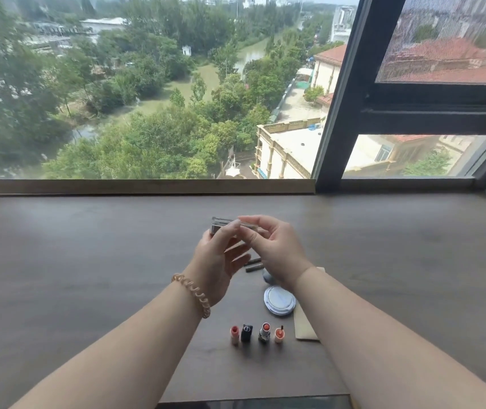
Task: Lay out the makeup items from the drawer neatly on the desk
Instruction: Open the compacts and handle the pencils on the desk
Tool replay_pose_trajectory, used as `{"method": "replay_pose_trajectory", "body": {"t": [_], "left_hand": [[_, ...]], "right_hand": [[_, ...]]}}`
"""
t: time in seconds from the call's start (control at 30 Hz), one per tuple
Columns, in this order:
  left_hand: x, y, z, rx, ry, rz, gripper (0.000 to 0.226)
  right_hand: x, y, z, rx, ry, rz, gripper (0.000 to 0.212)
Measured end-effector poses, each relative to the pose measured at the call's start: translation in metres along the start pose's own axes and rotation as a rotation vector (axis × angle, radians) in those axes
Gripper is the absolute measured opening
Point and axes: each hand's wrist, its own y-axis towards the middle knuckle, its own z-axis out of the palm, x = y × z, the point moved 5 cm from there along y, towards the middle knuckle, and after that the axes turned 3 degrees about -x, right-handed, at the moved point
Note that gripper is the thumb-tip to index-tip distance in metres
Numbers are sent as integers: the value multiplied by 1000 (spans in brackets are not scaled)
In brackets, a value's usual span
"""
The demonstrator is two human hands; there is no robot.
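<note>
Both hands are raised over the middle of the dark wooden desk (88,261). My left hand (219,258) grips a small grey rectangular makeup case (219,224) from below. My right hand (271,246) pinches the case's right end with thumb and forefinger. Below the hands, a row of small items stands on the desk: a peach tube (234,335), a black lipstick (246,332), an open lipstick (264,332) and a small orange bottle (279,335). A round white compact (279,300) lies behind them. Two dark pencils (253,265) show partly under my hands.
A beige flat pouch (305,324) lies right of the compact, partly under my right forearm. A second round bluish item (267,276) peeks out by my right wrist. A wide window with a black frame (342,93) runs along the desk's far edge. A dark drawer edge (253,404) shows at the bottom.
</note>
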Motion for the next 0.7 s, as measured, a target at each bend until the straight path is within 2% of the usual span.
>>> {"method": "replay_pose_trajectory", "body": {"t": [0.17, 0.4, 0.57, 0.7], "left_hand": [[-16, -9, 6, 158, 10, 65, 53], [-23, -17, 16, 247, -2, 93, 64], [-19, -19, 22, 323, -57, 88, 38], [-20, -19, 22, 368, -63, 93, 54]], "right_hand": [[18, -4, -5, 88, -52, -27, 14], [25, -5, -10, 110, 8, -42, 29], [32, -1, -15, 137, -60, -47, 44], [39, 9, -14, 232, -276, -31, 46]]}}
